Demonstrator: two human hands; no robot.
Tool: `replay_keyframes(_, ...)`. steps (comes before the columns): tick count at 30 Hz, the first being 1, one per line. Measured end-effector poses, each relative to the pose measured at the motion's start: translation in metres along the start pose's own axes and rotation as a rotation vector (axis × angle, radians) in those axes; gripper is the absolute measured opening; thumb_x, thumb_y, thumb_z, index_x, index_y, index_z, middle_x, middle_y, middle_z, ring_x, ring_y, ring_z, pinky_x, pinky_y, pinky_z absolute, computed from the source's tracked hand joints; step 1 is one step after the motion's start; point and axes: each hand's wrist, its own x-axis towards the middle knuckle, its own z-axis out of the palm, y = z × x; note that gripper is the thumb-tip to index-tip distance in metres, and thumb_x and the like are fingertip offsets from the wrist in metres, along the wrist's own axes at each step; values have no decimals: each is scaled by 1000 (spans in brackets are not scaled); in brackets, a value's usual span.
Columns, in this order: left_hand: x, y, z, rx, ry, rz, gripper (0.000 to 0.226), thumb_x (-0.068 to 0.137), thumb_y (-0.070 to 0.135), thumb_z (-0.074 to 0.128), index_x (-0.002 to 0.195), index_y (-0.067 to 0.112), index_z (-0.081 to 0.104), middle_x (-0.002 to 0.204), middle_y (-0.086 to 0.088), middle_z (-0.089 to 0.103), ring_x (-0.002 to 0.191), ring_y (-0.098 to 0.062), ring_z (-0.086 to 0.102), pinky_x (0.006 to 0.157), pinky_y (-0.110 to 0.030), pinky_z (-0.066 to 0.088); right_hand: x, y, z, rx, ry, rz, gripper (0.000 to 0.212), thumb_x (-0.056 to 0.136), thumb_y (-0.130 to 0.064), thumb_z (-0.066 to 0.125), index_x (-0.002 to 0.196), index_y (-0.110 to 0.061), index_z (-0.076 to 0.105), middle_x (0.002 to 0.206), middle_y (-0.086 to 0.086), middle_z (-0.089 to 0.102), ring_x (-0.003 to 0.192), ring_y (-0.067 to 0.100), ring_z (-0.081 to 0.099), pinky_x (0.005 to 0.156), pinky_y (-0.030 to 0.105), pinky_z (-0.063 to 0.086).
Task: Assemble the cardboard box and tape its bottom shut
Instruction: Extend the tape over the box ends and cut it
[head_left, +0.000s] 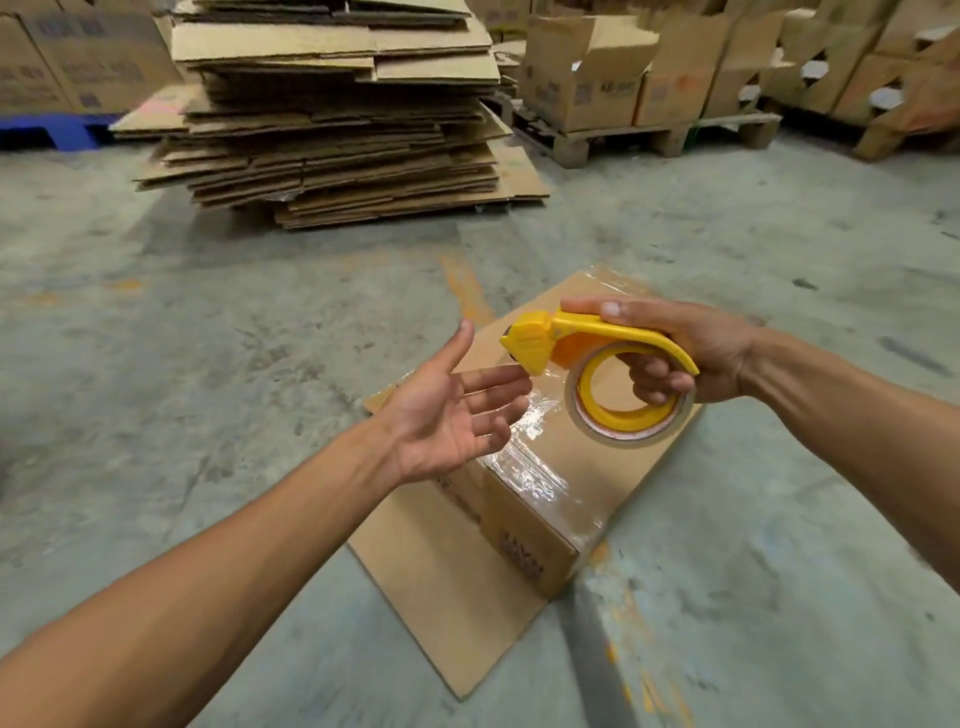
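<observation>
A brown cardboard box (519, 525) stands on the concrete floor with its closed bottom facing up, and shiny clear tape (535, 467) runs along its seam and down the near side. My right hand (691, 353) grips a yellow tape dispenser (587, 353) holding a roll of clear tape, above the box. My left hand (447, 410) is open, palm up, fingers spread, with its fingertips just below the dispenser's cutter head. A loose flap of the box lies flat on the floor toward me.
A tall stack of flattened cardboard sheets (332, 109) sits on the floor ahead. Open cartons on wooden pallets (660, 135) line the back right. More boxes on a blue pallet (52, 130) stand at the back left. Grey concrete floor surrounds the box.
</observation>
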Motion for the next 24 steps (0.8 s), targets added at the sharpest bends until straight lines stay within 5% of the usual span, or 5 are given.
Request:
replay_keyframes(4, -9, 9, -3, -41, 2, -12, 23, 77, 21, 72, 93, 4, 70, 82, -7, 72, 65, -16, 69, 53, -22, 54, 3, -3, 4, -11, 1, 5, 40, 86, -38, 55, 124, -36, 67, 43, 4, 39, 26, 10, 37, 39, 23, 45)
replay_keyframes(7, -7, 12, -8, -39, -3, -24, 24, 75, 13, 71, 98, 5, 68, 83, -10, 74, 67, -18, 72, 58, -25, 56, 5, -3, 6, -48, -1, 20, 41, 87, -38, 54, 127, -36, 64, 44, 5, 39, 26, 11, 39, 40, 23, 46)
replay_keyframes(11, 0, 12, -8, 3, 22, -60, 7, 76, 8, 68, 80, 3, 71, 70, -8, 71, 58, -16, 69, 55, -25, 56, 2, -3, 9, -63, 16, 22, 40, 88, -37, 54, 127, -34, 64, 45, 6, 39, 27, 11, 39, 39, 23, 46)
replay_keyframes(18, 23, 14, -26, 337, 72, -77, 13, 94, 1, 56, 83, 4, 63, 69, -10, 61, 58, -14, 58, 56, -24, 55, -5, 13, 25, -144, -15, 71, 41, 89, -28, 56, 130, -29, 61, 54, 4, 63, 33, 12, 51, 38, 24, 50)
replay_keyframes(24, 41, 34, -58, 599, 157, -57, 18, 95, -2, 53, 83, 9, 59, 62, 0, 60, 48, -5, 54, 61, -20, 52, -24, 29, 23, -167, 32, 92, 38, 87, -26, 63, 124, -32, 68, 53, 15, 56, 37, 21, 52, 40, 28, 51)
